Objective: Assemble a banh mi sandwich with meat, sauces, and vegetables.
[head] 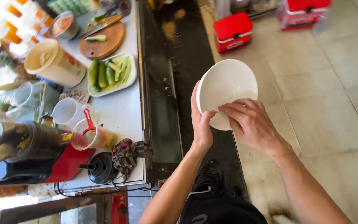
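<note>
One white bowl (224,85) was held tilted above the dark floor strip, just right of the counter (123,112). The left hand (201,124) gripped its lower left rim, thumb inside. The right hand (249,122) lay on its lower inner surface, fingers flat and together. On the counter: one cutting board (104,41), one tray (132,76) of cucumbers, one cloth (129,153). Two red coolers (233,31) stood on the floor.

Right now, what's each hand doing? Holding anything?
Left hand: closed on the rim of the white bowl, holding it tilted.
Right hand: fingers spread flat inside the bowl, touching it, not gripping.
</note>
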